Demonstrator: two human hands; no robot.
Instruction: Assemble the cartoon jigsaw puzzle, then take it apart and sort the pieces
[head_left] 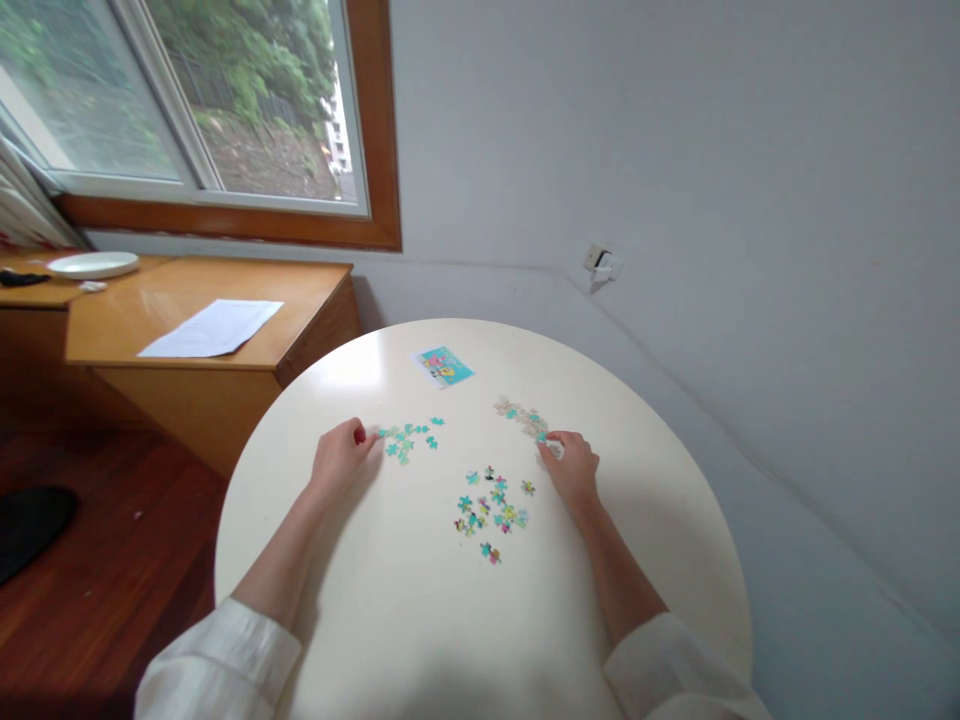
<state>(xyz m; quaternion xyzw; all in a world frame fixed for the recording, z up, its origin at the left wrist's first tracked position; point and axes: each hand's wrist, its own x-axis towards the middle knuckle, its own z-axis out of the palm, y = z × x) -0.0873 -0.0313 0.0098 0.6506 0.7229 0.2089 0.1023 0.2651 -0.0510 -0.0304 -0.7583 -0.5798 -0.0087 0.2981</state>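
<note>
On a round cream table (420,620) lie several small jigsaw pieces in three groups. My left hand (341,455) rests on the table with its fingers curled, the fingertips touching a teal cluster of pieces (409,438). My right hand (574,465) is curled in a pinch at the near end of a pale, face-down pile of pieces (523,415), touching a piece there. Between the hands, nearer me, lies a scatter of coloured pieces (491,508). A small picture card (444,366) lies at the table's far side.
A wooden desk (202,350) stands at the left under a window, with a white sheet of paper (212,328) and a white plate (93,264) on it. A grey wall with a socket (602,262) runs on the right. A dark object (30,525) lies on the wooden floor.
</note>
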